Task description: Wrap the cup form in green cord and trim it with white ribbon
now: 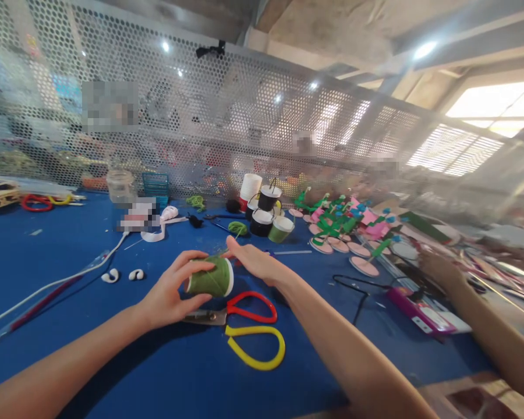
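Observation:
My left hand (172, 291) is closed around a paper cup wrapped in green yarn (212, 277), which lies on its side with its white rim facing right. Just right of the cup, my right hand (255, 262) has its thumb and fingers together on a strand of green yarn that runs to the cup. Some fingertips of that hand are hidden. Below the cup lies a pair of scissors (255, 311) with one red and one yellow handle, its blades partly under my left hand. A small ball of green yarn (237, 228) lies beyond my hands.
Several yarn-wrapped cups (262, 222) stand near the perforated metal screen (227, 110). Flower-like pieces on pink discs (332, 244) crowd the right. A purple power strip (421, 311) lies near another person's arm (475, 314). White earbuds (110, 276) and a cable (70, 279) are left.

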Motion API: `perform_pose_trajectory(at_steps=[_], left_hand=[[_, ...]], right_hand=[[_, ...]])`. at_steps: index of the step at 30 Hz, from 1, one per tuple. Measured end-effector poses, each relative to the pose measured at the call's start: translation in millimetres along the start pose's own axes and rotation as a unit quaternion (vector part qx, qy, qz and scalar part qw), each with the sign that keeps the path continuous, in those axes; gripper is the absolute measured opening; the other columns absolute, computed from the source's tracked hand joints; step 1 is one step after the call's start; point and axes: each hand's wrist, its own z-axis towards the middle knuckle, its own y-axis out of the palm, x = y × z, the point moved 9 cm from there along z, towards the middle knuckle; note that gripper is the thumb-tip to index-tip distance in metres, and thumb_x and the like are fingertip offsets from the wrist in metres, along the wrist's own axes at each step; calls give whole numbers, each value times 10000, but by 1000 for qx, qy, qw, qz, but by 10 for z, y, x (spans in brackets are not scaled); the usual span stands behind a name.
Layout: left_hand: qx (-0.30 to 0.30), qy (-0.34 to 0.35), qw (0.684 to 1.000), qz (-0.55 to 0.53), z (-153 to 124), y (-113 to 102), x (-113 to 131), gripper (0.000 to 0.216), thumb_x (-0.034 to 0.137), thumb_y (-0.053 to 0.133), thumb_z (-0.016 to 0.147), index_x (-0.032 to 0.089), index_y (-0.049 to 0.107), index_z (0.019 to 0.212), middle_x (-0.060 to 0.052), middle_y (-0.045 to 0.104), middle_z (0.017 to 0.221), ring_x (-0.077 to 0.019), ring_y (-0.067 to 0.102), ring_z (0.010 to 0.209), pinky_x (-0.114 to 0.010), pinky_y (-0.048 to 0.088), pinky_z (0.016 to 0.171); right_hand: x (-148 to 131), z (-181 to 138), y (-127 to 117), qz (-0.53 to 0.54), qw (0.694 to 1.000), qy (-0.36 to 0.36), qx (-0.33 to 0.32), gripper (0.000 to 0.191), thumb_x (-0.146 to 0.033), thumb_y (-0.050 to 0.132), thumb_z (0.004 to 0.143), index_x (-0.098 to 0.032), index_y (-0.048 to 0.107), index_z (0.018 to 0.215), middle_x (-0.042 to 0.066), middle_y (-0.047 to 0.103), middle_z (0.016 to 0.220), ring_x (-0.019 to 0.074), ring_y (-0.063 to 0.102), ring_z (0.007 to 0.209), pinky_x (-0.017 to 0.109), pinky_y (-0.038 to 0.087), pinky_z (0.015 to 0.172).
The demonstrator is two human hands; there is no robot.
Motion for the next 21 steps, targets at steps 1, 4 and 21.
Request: perform_pose_trajectory(at_steps=[1,4,21], left_hand=[[-10,8,1000,2,-8,22,20,374,207,585,778,222,486,1138,-112,472,1182,-236,496,1100,-388,449,916],[-24,29,999,5,-28,58,57,388,212,583,780,226,480,1154,-118,456,1206,-246,465,1144,-393,432,944],[-37,-223,947,-230,1,160,-179,417,363,652,689,177,508,1032,-40,634,832,-182,624,711,-278,519,600]], right_hand=[[-23,40,121,49,998,2,-42,624,-632,310,810,-160,695,676,56,695,763,183,611,833,309,430,814],[-139,105,286,192,977,-24,-94,419,-582,596,657,-174,688,692,27,686,781,148,595,779,285,437,776],[-207,-97,-512,327,928,-102,147,347,-415,748,529,-161,518,588,-58,545,529,36,447,441,185,354,435]])
